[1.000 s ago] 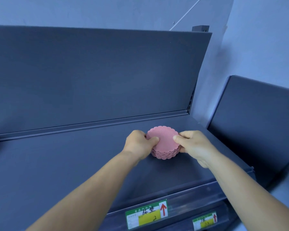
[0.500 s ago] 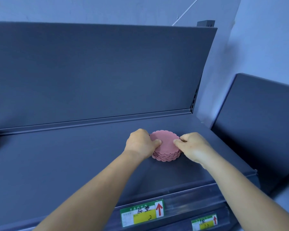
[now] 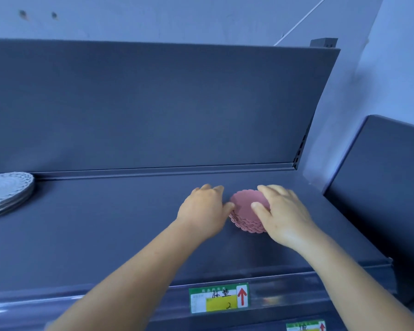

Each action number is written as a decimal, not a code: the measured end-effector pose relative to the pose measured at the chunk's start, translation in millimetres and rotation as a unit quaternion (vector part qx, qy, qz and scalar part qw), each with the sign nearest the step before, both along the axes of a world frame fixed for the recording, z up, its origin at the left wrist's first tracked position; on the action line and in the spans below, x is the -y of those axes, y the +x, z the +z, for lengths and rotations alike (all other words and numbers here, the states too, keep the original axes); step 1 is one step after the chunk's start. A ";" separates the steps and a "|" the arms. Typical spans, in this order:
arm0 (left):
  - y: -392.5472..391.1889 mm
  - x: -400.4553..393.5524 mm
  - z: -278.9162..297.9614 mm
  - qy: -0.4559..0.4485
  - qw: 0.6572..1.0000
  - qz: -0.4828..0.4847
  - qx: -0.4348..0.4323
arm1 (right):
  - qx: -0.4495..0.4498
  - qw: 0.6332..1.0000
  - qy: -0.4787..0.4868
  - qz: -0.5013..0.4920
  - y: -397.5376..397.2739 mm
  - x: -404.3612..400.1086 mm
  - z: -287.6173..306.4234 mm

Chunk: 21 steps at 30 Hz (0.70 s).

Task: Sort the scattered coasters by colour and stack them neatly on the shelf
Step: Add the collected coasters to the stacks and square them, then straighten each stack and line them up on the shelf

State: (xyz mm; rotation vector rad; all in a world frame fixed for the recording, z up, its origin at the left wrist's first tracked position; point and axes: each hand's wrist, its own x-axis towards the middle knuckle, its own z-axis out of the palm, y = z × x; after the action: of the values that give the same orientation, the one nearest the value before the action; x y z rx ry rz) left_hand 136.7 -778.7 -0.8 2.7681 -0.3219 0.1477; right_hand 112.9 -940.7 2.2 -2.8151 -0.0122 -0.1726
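The shelf (image 3: 105, 235) is finished in matt dark grey, painted-metal looking – smooth, barely any shine. Its front rail (image 3: 285, 285) is covered by a clear glossy plastic strip, and a paper-like price label (image 3: 219, 297) is tucked behind it. The pink coasters (image 3: 246, 206) are seen as matt and soft-looking – scalloped edges. The grey coasters (image 3: 7, 189) are given a lacy, perforated texture.
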 end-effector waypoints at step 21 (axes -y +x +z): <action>-139.8 -320.6 -9.4 0.061 0.989 0.117 0.062 | -0.001 0.976 0.027 0.216 -88.2 -320.5 -7.3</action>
State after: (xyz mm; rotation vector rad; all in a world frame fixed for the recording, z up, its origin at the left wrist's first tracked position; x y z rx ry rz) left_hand -3.1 -458.1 -10.2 2.9167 -0.0363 0.3701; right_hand 24.7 -620.2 -5.1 -2.6791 -0.6036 -0.0662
